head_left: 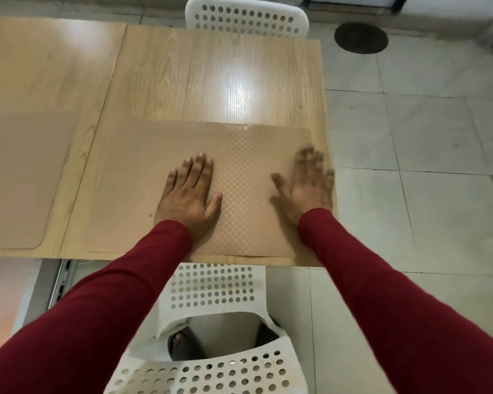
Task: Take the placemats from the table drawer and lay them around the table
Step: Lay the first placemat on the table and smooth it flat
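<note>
A tan placemat (239,155) with a fine checked texture lies flat on the light wooden table (211,75), near its front right corner. My left hand (190,197) presses flat on the middle of this mat, fingers straight. My right hand (308,184) lies spread over the mat's right end and is blurred by motion. A second tan placemat (20,180) lies flat at the left, partly cut off by the frame edge. Under the table's front left, a metal slide rail (59,282) of the open drawer shows.
A white perforated chair (214,288) stands between me and the table's front edge. Another white chair (246,17) stands at the far side. Grey floor tiles with a dark round drain cover (361,38) lie to the right.
</note>
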